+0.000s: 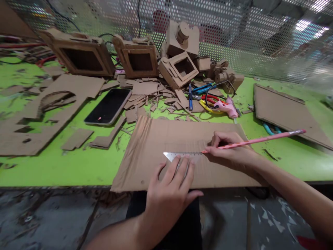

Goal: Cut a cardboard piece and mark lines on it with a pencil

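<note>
A sheet of brown cardboard (153,139) lies flat at the table's front edge, with faint pencil lines on it. On the sheet is a clear triangular set square (170,156), its long straight edge facing away from me. My left hand (170,187) lies over the set square with fingers spread, pressing it down. My right hand (229,147) is closed on a pink pencil (267,139), whose tip touches the right part of the set square's edge. The pencil's eraser end points up to the right.
A black phone (109,106), cardboard scraps (145,88) and a cut cardboard panel (67,114) lie leftward. Behind are cardboard camera models (137,60), a blue cutter (190,97) and a pink glue gun (227,107). Another cardboard piece (288,111) rests at right.
</note>
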{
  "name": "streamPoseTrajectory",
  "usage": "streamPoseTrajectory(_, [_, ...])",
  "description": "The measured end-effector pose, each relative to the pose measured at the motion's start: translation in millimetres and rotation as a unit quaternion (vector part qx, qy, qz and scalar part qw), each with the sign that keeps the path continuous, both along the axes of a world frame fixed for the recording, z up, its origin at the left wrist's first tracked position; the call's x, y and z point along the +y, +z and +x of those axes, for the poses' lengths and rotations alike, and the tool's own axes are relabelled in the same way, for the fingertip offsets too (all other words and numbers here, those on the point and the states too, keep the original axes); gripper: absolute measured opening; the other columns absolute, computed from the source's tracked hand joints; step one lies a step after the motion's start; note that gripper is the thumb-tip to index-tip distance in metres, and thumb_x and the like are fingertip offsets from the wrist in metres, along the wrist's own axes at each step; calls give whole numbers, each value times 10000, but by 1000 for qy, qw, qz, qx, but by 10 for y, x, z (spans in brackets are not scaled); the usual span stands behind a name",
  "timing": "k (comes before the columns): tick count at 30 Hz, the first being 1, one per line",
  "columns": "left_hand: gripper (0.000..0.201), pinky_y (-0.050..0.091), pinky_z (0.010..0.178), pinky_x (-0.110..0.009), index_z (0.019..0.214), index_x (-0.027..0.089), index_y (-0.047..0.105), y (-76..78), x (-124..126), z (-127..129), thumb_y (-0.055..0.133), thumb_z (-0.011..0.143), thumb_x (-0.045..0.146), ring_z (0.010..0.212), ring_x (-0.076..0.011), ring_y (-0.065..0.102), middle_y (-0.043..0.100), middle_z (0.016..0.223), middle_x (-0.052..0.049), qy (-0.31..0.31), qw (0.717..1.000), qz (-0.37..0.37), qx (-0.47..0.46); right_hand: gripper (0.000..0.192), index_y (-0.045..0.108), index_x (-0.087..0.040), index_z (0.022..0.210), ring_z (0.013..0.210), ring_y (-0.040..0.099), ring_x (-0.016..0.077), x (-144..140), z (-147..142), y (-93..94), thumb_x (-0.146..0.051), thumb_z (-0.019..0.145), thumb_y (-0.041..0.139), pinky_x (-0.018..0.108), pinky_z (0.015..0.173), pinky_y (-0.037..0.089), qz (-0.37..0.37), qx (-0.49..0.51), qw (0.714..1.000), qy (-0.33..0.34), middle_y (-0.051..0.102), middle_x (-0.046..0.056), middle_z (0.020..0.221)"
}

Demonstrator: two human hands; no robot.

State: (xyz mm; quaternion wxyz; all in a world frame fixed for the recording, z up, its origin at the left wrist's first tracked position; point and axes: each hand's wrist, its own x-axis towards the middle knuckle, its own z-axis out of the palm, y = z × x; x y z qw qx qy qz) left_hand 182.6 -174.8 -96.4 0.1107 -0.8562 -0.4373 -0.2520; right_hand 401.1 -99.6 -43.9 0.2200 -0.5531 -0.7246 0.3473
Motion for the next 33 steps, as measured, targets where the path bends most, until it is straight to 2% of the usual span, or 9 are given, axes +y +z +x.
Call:
streamPoseTrajectory(7, [539,374,920,-425,1236,179,621,-13,4,15,419,929,573,1152,-244,589,622,1306,-32,-3,1000,-16,-19,326,556,-174,651,547,504,96,4,-4,-22,-440,780,692,209,468,318,-2,3,999,33,618,5,621])
streamPoseTrajectory(11, [572,375,932,-422,1262,182,602,39,7,-37,380,930,591,1150,-249,590,644,1281,-41,-20,999,-24,-29,350,559,-172,677,523,522,96,22,-33,-37,-464,725,746,197,443,337,-34,91,995,3,617,-1,601])
streamPoseTrajectory(13, [589,372,957,-446,1299,200,575,79,11,-145,340,933,598,1126,-269,603,670,1234,-62,-24,999,-34,-24,371,522,-181,672,497,528,91,43,-10,-50,-476,735,738,194,436,360,-27,152,988,-19,616,-6,585])
streamPoseTrajectory(16, [553,342,1024,-523,1290,212,583,108,45,-422,329,945,562,1143,-311,594,668,1195,-114,-24,998,-50,-2,373,496,-188,675,455,500,74,79,50,-62,-472,754,726,186,422,365,-13,198,980,-15,599,-20,554])
streamPoseTrajectory(20, [456,299,1090,-561,1316,225,548,102,141,-848,407,954,464,1355,-340,405,484,1428,-163,-95,992,-64,59,402,490,-192,663,440,464,68,98,49,-53,-503,735,733,189,415,339,-34,206,978,-24,573,-30,532])
streamPoseTrajectory(23, [401,304,1121,-481,1310,192,537,117,216,-1042,437,960,359,1407,-294,333,394,1498,-169,-131,985,-68,86,377,507,-196,661,477,465,79,68,-57,3,-496,751,717,207,445,333,-20,176,982,-64,548,-34,552])
streamPoseTrajectory(27, [322,226,1172,-418,1227,186,590,136,306,-1075,425,970,285,1398,-224,357,481,1455,-83,-159,982,-77,61,307,553,-195,649,564,494,108,-34,-308,141,-433,778,699,236,486,328,64,83,988,-112,566,-8,626])
streamPoseTrajectory(30, [344,224,1162,-387,1273,218,576,135,361,-1045,418,973,283,1347,-204,432,551,1396,-26,-163,983,-76,24,257,615,-192,688,593,515,121,-105,-539,208,-418,797,669,249,508,355,65,89,989,-99,589,2,651])
streamPoseTrajectory(33, [358,260,1129,-372,1286,232,575,133,393,-1048,422,974,315,1300,-203,484,572,1375,-17,-176,981,-84,13,235,599,-188,689,574,514,111,-126,-750,185,-389,784,674,240,505,369,52,129,986,-87,579,-9,636])
